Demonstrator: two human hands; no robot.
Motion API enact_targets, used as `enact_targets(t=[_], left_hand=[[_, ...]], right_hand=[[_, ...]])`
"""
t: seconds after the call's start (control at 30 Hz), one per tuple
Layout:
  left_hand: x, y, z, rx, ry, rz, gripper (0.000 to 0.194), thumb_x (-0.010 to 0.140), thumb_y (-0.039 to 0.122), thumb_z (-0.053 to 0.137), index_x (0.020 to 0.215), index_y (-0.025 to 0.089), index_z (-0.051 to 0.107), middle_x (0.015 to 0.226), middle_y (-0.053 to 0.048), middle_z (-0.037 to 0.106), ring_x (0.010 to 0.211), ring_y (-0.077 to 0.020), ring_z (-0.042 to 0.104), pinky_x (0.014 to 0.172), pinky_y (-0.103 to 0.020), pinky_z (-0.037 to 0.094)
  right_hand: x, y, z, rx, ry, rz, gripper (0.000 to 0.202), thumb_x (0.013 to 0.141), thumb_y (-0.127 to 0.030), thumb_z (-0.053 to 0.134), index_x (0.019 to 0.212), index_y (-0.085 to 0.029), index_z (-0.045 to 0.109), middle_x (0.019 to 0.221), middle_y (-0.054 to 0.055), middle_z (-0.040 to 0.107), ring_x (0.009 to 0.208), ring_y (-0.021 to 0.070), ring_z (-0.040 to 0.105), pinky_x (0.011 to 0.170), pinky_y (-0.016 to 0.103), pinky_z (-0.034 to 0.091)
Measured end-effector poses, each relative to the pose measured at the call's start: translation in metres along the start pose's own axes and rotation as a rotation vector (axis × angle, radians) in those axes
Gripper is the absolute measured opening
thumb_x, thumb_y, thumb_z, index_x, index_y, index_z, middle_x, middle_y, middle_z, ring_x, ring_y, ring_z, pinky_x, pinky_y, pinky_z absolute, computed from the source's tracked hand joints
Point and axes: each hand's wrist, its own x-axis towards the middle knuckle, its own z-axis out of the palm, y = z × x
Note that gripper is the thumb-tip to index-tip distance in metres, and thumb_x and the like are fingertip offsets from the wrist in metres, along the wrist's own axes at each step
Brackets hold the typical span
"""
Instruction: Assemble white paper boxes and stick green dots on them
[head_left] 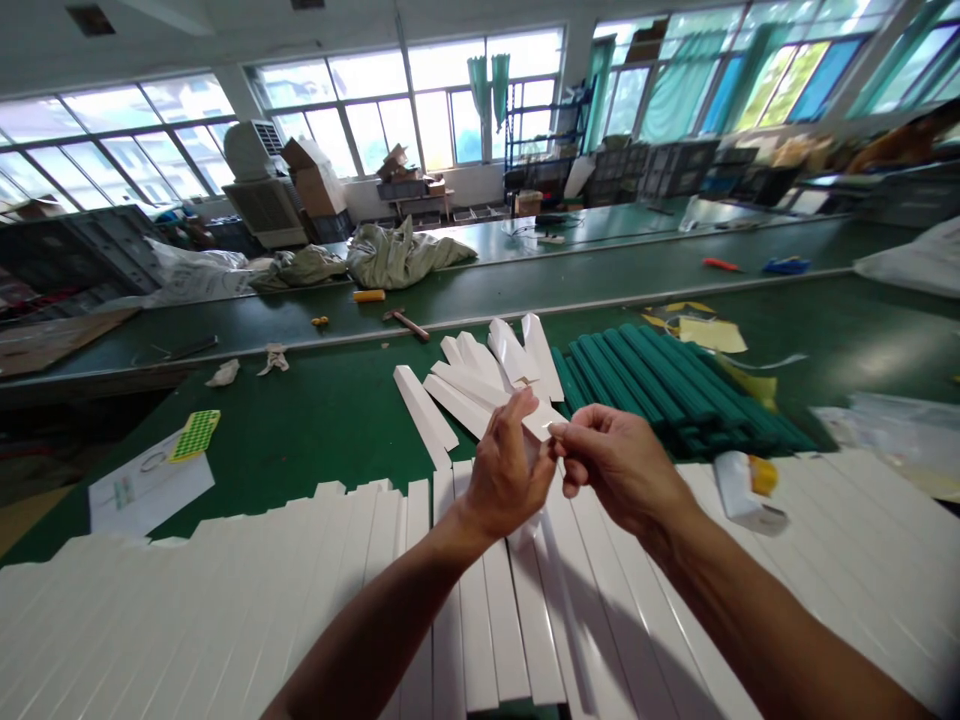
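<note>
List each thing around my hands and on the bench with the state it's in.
Left hand: fingers bent
Right hand: thumb and finger pinched together; anything between them is too small to make out
Long white strips: laid side by side
Short white strips: loosely fanned, some overlapping
Green rods: stacked
Hammer: lying down
Grey-green cloth: crumpled
White paper: flat, partly covered
</note>
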Motion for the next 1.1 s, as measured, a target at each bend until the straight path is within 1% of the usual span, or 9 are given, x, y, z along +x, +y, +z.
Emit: enact_targets(t=[0.17,0.27,0.43,0.63,0.7,0.8,0.93,1.0,1.1], left_hand=[[0.003,-0.001,-0.005,0.034,0.018,0.049,0.057,0.083,0.011,0.053,0.136,0.022,0.034,0.133,-0.015,0.042,0.119,-0.0237,0.051,0.091,-0.04,0.055],[0.006,-0.002,-0.011,0.049,-0.099,0.05,0.046,0.083,0.009,0.05,0.128,0.022,0.046,0.139,-0.014,0.035,0.116,-0.0228,0.054,0.095,-0.041,0.052],[0.014,-0.007,-0.025,-0.06,-0.29,0.015,0.047,0.08,0.012,0.052,0.126,0.017,0.051,0.125,-0.014,0.054,0.121,-0.025,0.051,0.102,-0.043,0.049],[0.012,-0.011,-0.032,-0.186,-0.338,-0.077,0.047,0.079,0.021,0.056,0.126,0.019,0.053,0.123,-0.012,0.056,0.116,-0.0242,0.054,0.092,-0.039,0.053],[0.002,-0.011,-0.023,-0.176,-0.255,-0.151,0.048,0.078,0.03,0.064,0.123,0.018,0.053,0.118,-0.011,0.056,0.108,-0.0226,0.057,0.083,-0.034,0.055],[-0.009,-0.014,-0.003,-0.063,0.081,-0.295,0.055,0.069,0.033,0.075,0.116,0.017,0.051,0.109,-0.009,0.058,0.1,-0.0209,0.059,0.084,-0.034,0.053],[-0.003,-0.035,0.0,0.075,0.301,-0.492,0.06,0.066,0.023,0.074,0.119,0.019,0.046,0.113,-0.008,0.058,0.104,-0.0214,0.059,0.092,-0.037,0.049],[-0.002,-0.054,-0.011,0.112,0.221,-0.616,0.066,0.065,0.02,0.071,0.124,0.02,0.041,0.111,-0.008,0.059,0.097,-0.0201,0.062,0.085,-0.034,0.051],[-0.019,-0.084,-0.031,0.264,-0.068,-0.861,0.064,0.067,0.024,0.069,0.123,0.017,0.039,0.101,-0.007,0.063,0.084,-0.0182,0.065,0.073,-0.029,0.051]], right_hand=[[0.006,-0.011,-0.004,-0.043,-0.099,0.22,0.034,0.054,-0.031,0.084,0.05,-0.013,0.056,0.038,-0.003,0.048,0.03,0.0057,0.04,0.032,0.02,0.046],[0.008,-0.011,-0.004,-0.053,-0.137,0.244,0.035,0.054,-0.033,0.085,0.051,-0.013,0.057,0.037,-0.003,0.047,0.03,0.0055,0.04,0.032,0.02,0.047],[0.004,0.003,-0.004,-0.033,-0.128,0.032,0.038,0.063,-0.038,0.083,0.062,-0.016,0.051,0.057,-0.001,0.061,0.035,0.0075,0.047,0.038,0.027,0.052],[0.015,0.054,-0.015,-0.352,0.046,-0.184,0.038,0.072,-0.045,0.073,0.069,-0.022,0.043,0.045,-0.008,0.047,0.032,0.011,0.044,0.033,0.024,0.04],[0.019,0.079,-0.017,-0.52,0.099,-0.166,0.038,0.073,-0.045,0.07,0.069,-0.023,0.04,0.047,-0.008,0.046,0.035,0.0111,0.044,0.034,0.022,0.034],[0.017,0.109,-0.013,-0.799,0.13,-0.241,0.035,0.07,-0.04,0.07,0.075,-0.023,0.039,0.054,-0.006,0.049,0.046,0.0135,0.048,0.043,0.022,0.031],[0.012,0.122,-0.021,-1.005,-0.119,-0.232,0.033,0.071,-0.042,0.069,0.075,-0.022,0.043,0.056,-0.004,0.053,0.051,0.0143,0.049,0.049,0.023,0.03],[0.021,0.119,-0.043,-1.026,-0.199,-0.21,0.032,0.078,-0.047,0.062,0.069,-0.021,0.046,0.057,-0.002,0.054,0.053,0.0145,0.049,0.051,0.024,0.033],[0.053,0.115,-0.092,-1.211,0.044,-0.163,0.036,0.088,-0.05,0.048,0.071,-0.019,0.053,0.064,0.002,0.059,0.059,0.0162,0.055,0.057,0.026,0.04]])
